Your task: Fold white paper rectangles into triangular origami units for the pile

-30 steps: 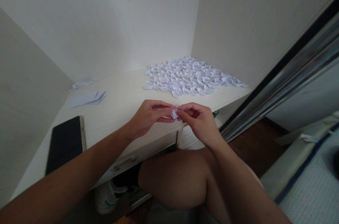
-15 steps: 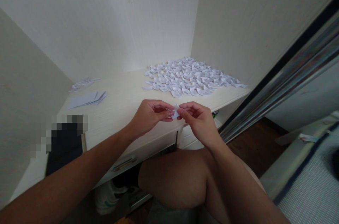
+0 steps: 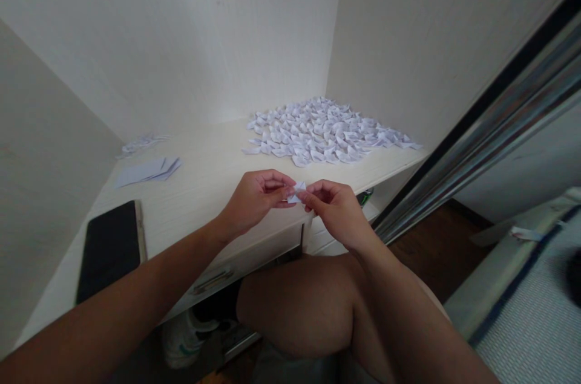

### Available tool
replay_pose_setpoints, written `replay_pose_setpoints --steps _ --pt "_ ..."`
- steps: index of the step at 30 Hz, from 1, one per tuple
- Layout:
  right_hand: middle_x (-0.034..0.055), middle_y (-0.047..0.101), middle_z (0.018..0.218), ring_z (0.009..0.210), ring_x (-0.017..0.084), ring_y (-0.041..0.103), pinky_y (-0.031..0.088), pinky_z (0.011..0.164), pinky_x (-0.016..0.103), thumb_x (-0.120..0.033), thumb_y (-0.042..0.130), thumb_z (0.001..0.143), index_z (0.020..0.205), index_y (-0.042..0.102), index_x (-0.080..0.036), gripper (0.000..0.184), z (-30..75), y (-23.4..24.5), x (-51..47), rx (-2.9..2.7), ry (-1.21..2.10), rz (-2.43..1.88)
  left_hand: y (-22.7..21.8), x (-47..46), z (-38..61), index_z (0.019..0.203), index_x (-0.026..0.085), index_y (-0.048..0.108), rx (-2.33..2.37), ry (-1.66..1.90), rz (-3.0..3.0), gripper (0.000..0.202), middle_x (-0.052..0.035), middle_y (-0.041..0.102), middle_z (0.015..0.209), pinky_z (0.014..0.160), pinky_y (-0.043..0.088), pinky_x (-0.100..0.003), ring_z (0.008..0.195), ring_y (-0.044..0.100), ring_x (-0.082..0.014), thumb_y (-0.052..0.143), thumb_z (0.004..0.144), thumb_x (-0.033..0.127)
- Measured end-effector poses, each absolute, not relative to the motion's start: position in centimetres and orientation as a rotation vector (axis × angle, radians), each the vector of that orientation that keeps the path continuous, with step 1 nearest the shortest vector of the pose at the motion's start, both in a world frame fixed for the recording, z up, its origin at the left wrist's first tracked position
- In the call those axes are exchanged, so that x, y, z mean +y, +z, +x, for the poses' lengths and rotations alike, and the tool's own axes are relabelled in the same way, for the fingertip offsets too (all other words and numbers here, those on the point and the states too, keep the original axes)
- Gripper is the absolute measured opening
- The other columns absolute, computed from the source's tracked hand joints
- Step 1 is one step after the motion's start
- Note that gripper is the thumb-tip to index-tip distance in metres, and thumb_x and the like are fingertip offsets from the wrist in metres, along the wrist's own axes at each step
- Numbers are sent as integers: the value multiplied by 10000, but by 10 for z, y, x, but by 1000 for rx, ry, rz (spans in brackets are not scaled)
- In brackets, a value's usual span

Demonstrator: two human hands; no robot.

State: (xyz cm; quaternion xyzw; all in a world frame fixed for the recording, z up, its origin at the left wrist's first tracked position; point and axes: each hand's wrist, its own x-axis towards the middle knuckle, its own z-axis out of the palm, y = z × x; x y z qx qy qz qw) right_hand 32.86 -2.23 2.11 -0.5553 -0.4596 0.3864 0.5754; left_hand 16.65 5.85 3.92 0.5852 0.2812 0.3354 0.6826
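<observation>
Between my two hands, just above the desk's front edge, is a small piece of folded white paper (image 3: pixel 298 190). My left hand (image 3: pixel 259 198) pinches its left side between thumb and fingers. My right hand (image 3: pixel 330 205) grips the right side, the thumb lying over the paper's face. Crease lines show on the paper, but the fingers cover part of it. Just beyond my hands, many small folded white paper pieces (image 3: pixel 313 133) lie spread in a wide cluster on the desk.
Flat white paper sheets (image 3: pixel 147 172) lie at the desk's left, with thin white paper bits (image 3: pixel 143 144) behind them. A dark-screened tablet (image 3: pixel 110 245) rests near my left forearm. Walls enclose the white desk (image 3: pixel 204 172). A green can (image 3: pixel 365 196) stands in the shelf below.
The paper has turned so that a squarer, creased face shows between my fingers. My right hand has shifted slightly down. Both hands keep their hold.
</observation>
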Motion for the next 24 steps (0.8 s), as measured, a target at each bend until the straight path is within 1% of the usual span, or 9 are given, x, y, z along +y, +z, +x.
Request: replay_pose_setpoints --steps 4,8,11,13,16,18,20,22,24 --pt "10 668 631 561 126 547 392 544 268 -599 833 665 708 660 -183 452 329 20 -23 -1113 882 -1318 40 58 167 814 127 749 628 738 1320 397 -34 765 776 764 671 -363 752 736 -170 953 602 394" --pt "23 691 657 610 154 621 433 581 278 -490 774 762 746 651 -189 325 326 20 -25 -1151 822 -1336 38 60 166 853 133 753 616 744 1362 366 -41 775 806 784 664 -382 771 738 -181 927 651 385" --pt "28 702 687 641 171 659 441 573 276 -416 721 813 799 652 -195 232 322 19 -25 -1168 777 -1354 36 63 165 868 133 774 617 797 1468 301 -60 786 851 796 635 -336 796 732 -173 900 692 341" --pt "27 703 703 649 179 676 455 570 278 -393 712 814 821 638 -200 207 320 17 -23 -1153 769 -1338 36 65 164 846 133 782 637 851 1528 262 -60 785 842 773 609 -289 782 719 -156 901 682 299" --pt "16 699 737 636 173 672 467 570 278 -361 730 786 864 590 -213 218 317 15 -21 -1103 759 -1281 37 65 164 805 135 763 664 890 1524 249 -40 762 767 678 581 -253 696 694 -136 907 648 263" --pt "-6 689 727 608 163 646 441 551 267 -330 741 768 925 550 -227 268 316 15 -20 -1097 723 -1267 38 65 165 777 136 728 657 885 1503 263 -21 737 716 631 572 -251 643 680 -133 910 630 256" --pt "-36 667 687 573 154 611 409 537 259 -304 736 764 980 509 -241 320 316 16 -20 -1118 687 -1269 39 65 166 763 139 694 636 875 1504 283 -9 721 690 619 572 -253 620 675 -133 912 620 249" --pt "-54 650 660 556 151 590 398 537 257 -295 722 773 1000 480 -250 335 318 16 -20 -1146 678 -1275 39 64 167 756 142 681 610 852 1547 262 -4 712 678 622 570 -246 617 672 -128 894 646 250" --pt "-59 649 659 563 151 589 399 545 257 -293 722 779 997 465 -255 339 321 16 -22 -1184 684 -1278 39 64 166 756 144 689 583 814 1627 206 -8 710 685 623 568 -237 620 670 -122 852 701 258"
